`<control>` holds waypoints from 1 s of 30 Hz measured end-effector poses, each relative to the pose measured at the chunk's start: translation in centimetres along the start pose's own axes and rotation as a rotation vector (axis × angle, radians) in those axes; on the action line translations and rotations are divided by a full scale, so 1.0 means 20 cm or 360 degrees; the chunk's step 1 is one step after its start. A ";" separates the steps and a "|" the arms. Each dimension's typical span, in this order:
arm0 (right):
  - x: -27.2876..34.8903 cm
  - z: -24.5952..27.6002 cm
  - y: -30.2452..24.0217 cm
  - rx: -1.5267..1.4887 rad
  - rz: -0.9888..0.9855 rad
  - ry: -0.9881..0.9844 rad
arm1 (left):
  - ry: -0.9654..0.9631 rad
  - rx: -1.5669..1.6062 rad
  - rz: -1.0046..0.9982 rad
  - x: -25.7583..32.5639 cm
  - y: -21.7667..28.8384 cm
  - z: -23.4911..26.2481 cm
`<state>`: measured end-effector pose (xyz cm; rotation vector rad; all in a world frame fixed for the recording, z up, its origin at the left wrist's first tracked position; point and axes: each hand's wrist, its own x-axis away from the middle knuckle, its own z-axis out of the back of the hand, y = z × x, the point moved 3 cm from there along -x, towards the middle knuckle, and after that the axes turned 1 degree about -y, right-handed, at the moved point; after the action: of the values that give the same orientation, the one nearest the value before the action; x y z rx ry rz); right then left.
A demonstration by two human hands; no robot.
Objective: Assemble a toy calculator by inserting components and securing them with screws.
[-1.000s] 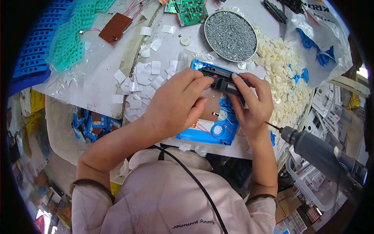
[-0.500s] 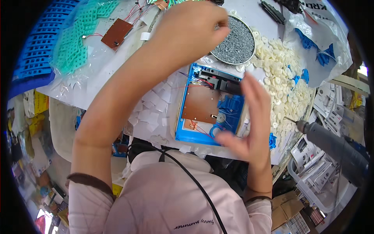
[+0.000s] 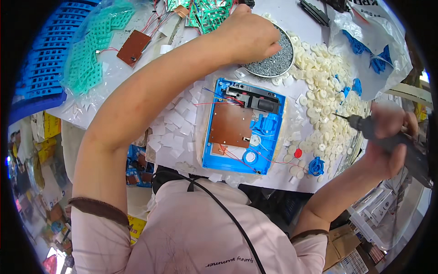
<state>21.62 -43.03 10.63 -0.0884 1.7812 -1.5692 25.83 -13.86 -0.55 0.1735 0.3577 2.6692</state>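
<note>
My left hand [image 3: 255, 37] is at a round dish of small silver screws [image 3: 278, 61], its fingers curled down at the near left part of it. Whatever its fingertips pinch is hidden. On the right, my right hand [image 3: 392, 121] wraps round a dark grey electric screwdriver [image 3: 406, 153], whose bit points left over the pale discs. Between my arms lies an open blue plastic casing [image 3: 232, 165]. It contains a brown circuit board [image 3: 231, 123], a black slotted module [image 3: 255, 98] along its far side, thin wires and a white disc.
Cream plastic discs [image 3: 319, 100] are heaped right of the casing, with a blue coiled part [image 3: 315, 166] near the front edge. White paper squares [image 3: 175, 121] lie to the left. Farther back are green circuit boards [image 3: 212, 16], a bag of green pieces [image 3: 86, 68] and a blue basket [image 3: 50, 55].
My right hand has gone from the casing's right side to the screwdriver and grasped it. My left hand has shifted slightly right and down at the screw dish. The casing is now uncovered.
</note>
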 end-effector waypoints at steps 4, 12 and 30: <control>-0.05 -0.23 0.14 -0.0117 -0.0139 -0.0245 | 0.0622 0.0191 -0.0456 0.31 0.16 0.07; -0.06 -0.59 0.07 -0.0402 -0.0050 -0.0189 | 0.0688 0.0780 -0.0394 0.59 0.34 -0.04; -0.07 -0.61 0.35 -0.0322 0.0024 0.0273 | 0.0747 0.0325 -0.0148 0.61 0.32 -0.12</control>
<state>18.65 -30.56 4.72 -0.0376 2.0669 -1.4174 11.85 -14.67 -0.36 -0.4069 0.7636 2.5548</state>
